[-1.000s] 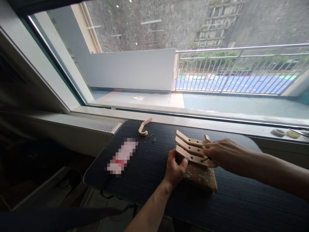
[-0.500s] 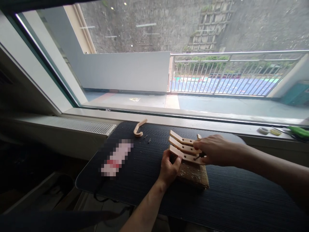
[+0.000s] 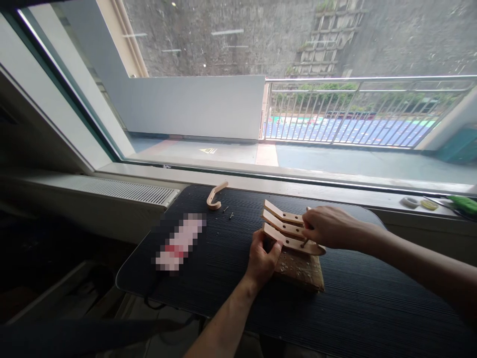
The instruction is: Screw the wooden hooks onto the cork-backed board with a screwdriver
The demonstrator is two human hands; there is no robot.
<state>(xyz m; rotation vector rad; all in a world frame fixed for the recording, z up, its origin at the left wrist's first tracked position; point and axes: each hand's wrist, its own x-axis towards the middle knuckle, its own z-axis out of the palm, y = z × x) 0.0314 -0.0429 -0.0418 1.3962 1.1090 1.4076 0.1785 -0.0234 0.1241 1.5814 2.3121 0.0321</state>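
Note:
Several pale wooden hooks lie side by side across a worn wooden block [image 3: 301, 271] on the dark table. My left hand [image 3: 261, 256] is closed on the near wooden hook [image 3: 278, 236], its thumb pressed against the hook's front edge. My right hand [image 3: 328, 226] is wrapped round a screwdriver [image 3: 304, 242], whose handle is mostly hidden in the fist. The thin shaft points down at a hole near the right end of that same hook. Behind it, the middle hook [image 3: 281, 226] and the far hook [image 3: 281, 213] have dark holes in them.
A loose wooden hook [image 3: 213, 198] lies at the table's back left, with two small screws [image 3: 231, 216] beside it. A blurred pink-and-red item [image 3: 179, 243] lies at the left. On the windowsill are tape rolls [image 3: 410, 202] and a green thing [image 3: 462, 204].
My right hand has turned and lifted, tilting the screwdriver more upright over the near hook. My left hand keeps its hold. The whole view has shifted slightly.

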